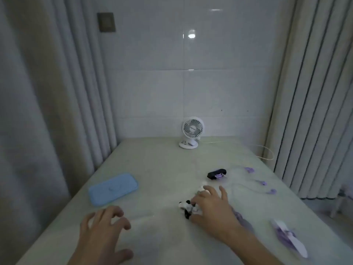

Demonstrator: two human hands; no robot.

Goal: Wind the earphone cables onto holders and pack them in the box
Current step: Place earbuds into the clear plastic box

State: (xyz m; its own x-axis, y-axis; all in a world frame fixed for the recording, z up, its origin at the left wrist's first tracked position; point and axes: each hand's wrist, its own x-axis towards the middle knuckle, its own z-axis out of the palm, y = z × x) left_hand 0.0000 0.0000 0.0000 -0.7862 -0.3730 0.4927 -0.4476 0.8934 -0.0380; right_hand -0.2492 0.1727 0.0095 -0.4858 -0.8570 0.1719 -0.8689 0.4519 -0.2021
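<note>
Right hand point(212, 204) rests over black-and-white holder point(188, 207) on surface point(162, 169), fingers spread; real grip cannot tell. Left hand point(104, 226) hovers, fingers loosely curled, holds nothing. Blue box point(113, 188) lies far left. Purple earphones point(264, 185) right, second black holder point(216, 174) beyond.

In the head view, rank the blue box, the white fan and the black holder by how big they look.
1. Blue box, largest.
2. White fan; it stands farthest from the camera, so its true size may be greater than it appears.
3. Black holder, smallest.
</note>
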